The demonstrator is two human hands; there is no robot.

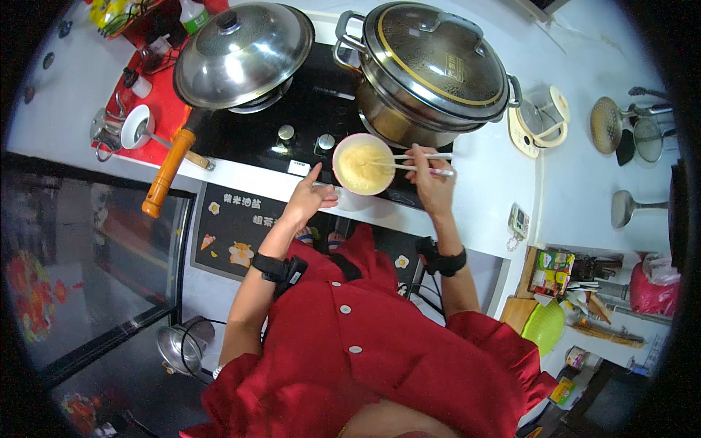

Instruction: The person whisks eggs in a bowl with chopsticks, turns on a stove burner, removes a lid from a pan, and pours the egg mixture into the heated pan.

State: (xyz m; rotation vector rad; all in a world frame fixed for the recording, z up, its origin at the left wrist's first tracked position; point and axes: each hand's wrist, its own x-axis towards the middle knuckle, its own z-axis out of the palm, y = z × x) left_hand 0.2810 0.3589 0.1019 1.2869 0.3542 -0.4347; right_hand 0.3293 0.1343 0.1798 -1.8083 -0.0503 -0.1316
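Note:
A round bowl (390, 182) with a pink rim sits at the front edge of the stove. It holds a pale yellow, frothy liquid (358, 167) that looks like beaten egg. My right hand (435, 183) grips a pair of chopsticks (441, 172), white with a patterned end, whose tips dip into the liquid. To the left of the bowl, my left hand (311, 197) is empty, its index finger extended towards the stove knobs (326, 142) and the other fingers loosely curled. Its fingertips appear apart from the bowl.
Behind the bowl stands a large lidded steamer pot (416, 117). A wok with a domed steel lid (246, 60) is at the left, its wooden handle (168, 172) jutting past the counter edge. A white bowl with a spoon (137, 127) lies left; a cream appliance (539, 123) stands right.

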